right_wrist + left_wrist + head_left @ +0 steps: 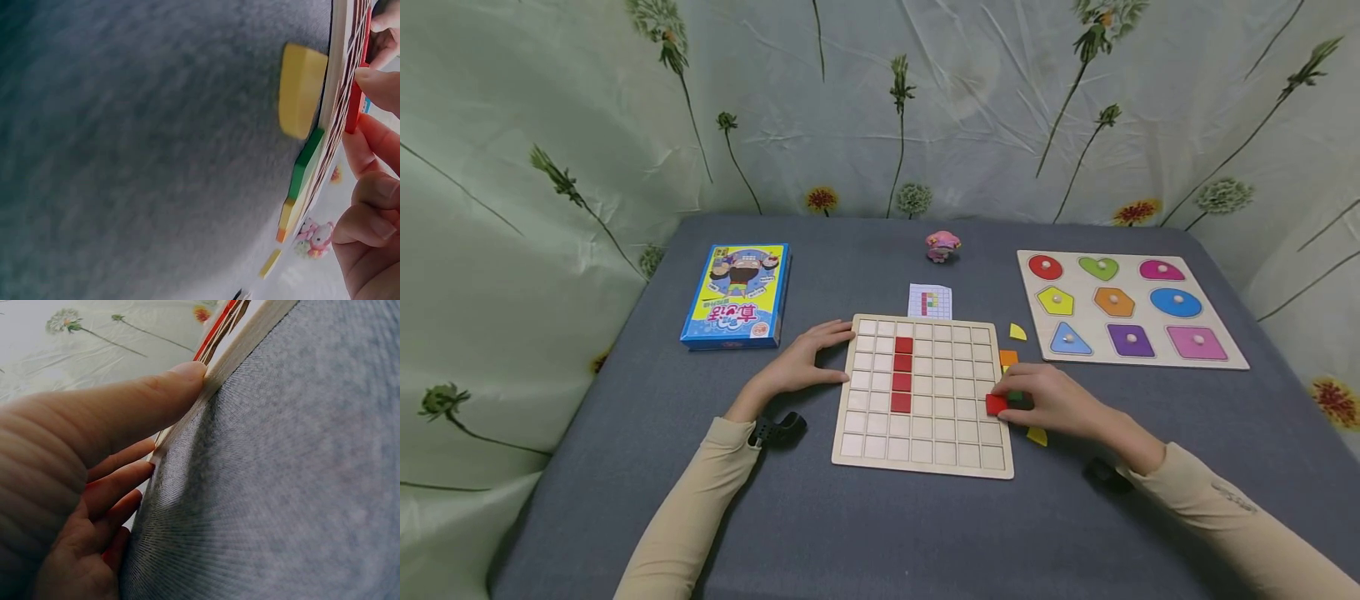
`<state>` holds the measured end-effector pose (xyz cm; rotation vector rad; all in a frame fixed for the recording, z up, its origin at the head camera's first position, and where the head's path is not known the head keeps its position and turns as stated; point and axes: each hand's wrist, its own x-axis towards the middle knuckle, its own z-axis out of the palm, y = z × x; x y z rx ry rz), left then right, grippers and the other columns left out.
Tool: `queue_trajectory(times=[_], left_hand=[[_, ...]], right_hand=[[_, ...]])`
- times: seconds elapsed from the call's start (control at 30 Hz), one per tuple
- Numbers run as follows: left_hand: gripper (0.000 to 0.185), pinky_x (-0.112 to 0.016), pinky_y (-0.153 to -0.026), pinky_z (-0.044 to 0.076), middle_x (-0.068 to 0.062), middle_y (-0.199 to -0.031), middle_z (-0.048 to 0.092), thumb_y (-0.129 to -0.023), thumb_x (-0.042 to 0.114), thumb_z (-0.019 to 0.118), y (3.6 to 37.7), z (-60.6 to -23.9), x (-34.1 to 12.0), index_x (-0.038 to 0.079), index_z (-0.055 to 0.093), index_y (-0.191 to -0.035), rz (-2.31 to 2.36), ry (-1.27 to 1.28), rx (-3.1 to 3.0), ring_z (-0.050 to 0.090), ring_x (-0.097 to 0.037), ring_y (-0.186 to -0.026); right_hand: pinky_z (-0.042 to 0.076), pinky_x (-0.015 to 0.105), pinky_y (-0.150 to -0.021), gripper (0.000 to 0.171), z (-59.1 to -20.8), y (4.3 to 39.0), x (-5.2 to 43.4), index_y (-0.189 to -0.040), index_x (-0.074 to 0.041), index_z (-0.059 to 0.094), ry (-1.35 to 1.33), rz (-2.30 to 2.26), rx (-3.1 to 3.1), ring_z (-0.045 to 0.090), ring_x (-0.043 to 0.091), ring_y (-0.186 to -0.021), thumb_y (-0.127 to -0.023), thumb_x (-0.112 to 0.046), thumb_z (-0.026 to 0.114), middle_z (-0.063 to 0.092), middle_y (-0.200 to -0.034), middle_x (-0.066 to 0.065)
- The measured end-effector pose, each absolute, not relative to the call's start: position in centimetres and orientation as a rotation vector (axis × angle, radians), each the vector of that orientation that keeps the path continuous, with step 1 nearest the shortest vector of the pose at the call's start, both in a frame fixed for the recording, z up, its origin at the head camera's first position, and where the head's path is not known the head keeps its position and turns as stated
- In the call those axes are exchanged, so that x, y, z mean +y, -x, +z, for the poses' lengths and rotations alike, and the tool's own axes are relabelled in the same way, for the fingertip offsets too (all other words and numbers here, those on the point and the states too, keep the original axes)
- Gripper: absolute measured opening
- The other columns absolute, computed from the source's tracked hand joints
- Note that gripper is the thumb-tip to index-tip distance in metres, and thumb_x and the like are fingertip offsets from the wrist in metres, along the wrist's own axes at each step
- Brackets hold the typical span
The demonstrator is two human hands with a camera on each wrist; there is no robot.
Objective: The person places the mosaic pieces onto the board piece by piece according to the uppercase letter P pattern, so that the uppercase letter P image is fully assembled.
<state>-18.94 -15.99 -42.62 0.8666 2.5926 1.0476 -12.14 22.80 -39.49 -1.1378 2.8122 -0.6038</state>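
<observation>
A wooden grid board (943,433) lies on the table with a column of several red square tiles (901,382) in its cells. My left hand (801,362) rests at the board's left edge, thumb and fingertips touching its side; the left wrist view shows the thumb (144,403) against the wood. With my right hand (1051,402) I pinch a red tile (996,405) between thumb and fingers over the board's right edge. In the right wrist view this red tile (355,103) stands just above the board's surface.
Beside the board's right edge lie a green piece (1019,399), an orange piece (1008,357) and yellow pieces (1037,436). A pattern card (931,302) touches the back edge. Farther out are a blue-yellow box (736,296), a pink figurine (942,246) and a knobbed shape puzzle (1135,346).
</observation>
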Motion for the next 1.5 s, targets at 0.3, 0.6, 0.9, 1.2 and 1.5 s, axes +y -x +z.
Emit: queue_trajectory(times=[0.3, 0.6, 0.9, 1.2, 1.5], left_hand=[[0.070, -0.058, -0.114, 0.020, -0.016, -0.151, 0.034, -0.079, 0.021, 0.074, 18.9, -42.5, -16.0, 0.004, 0.044, -0.139, 1.056, -0.874, 2.587, 0.024, -0.035, -0.143], [0.069, -0.059, -0.113, 0.020, -0.017, -0.151, 0.034, -0.080, 0.021, 0.074, 18.9, -42.5, -16.0, 0.004, 0.044, -0.139, 1.045, -0.873, 2.590, 0.025, -0.036, -0.143], [0.069, -0.058, -0.113, 0.020, -0.017, -0.151, 0.034, -0.080, 0.021, 0.074, 18.9, -42.6, -16.1, 0.004, 0.044, -0.139, 1.037, -0.872, 2.597, 0.025, -0.036, -0.142], [0.069, -0.058, -0.113, 0.022, -0.016, -0.150, 0.036, -0.079, 0.021, 0.075, 18.9, -42.6, -16.0, 0.004, 0.045, -0.139, 1.037, -0.881, 2.615, 0.027, -0.036, -0.142], [0.069, -0.059, -0.113, 0.021, -0.016, -0.150, 0.035, -0.079, 0.022, 0.075, 18.9, -42.6, -16.0, 0.005, 0.045, -0.139, 1.037, -0.880, 2.614, 0.026, -0.036, -0.142]], right_hand=[[0.052, 0.023, -0.072, 0.025, -39.6, 12.3, 21.7, -0.100, -0.014, 0.072, 1.191, -0.633, 2.778, 0.056, 0.006, -0.080, -0.078, -0.025, 0.076, 0.068, -0.094, -0.005], [0.046, 0.017, -0.066, 0.022, -39.5, 12.2, 20.2, -0.097, -0.014, 0.072, 1.213, -0.652, 2.767, 0.052, 0.004, -0.074, -0.078, -0.024, 0.075, 0.066, -0.088, -0.006], [0.049, 0.021, -0.071, 0.022, -39.3, 12.0, 18.5, -0.098, -0.015, 0.073, 1.201, -0.635, 2.746, 0.053, 0.004, -0.078, -0.078, -0.025, 0.074, 0.066, -0.091, -0.006], [0.047, 0.019, -0.066, 0.019, -39.6, 12.1, 17.5, -0.093, -0.015, 0.073, 1.290, -0.649, 2.755, 0.053, 0.005, -0.072, -0.077, -0.024, 0.075, 0.065, -0.086, -0.007], [0.049, 0.020, -0.070, 0.020, -39.7, 12.1, 16.6, -0.095, -0.015, 0.073, 1.282, -0.662, 2.728, 0.055, 0.004, -0.075, -0.077, -0.025, 0.074, 0.066, -0.088, -0.006]])
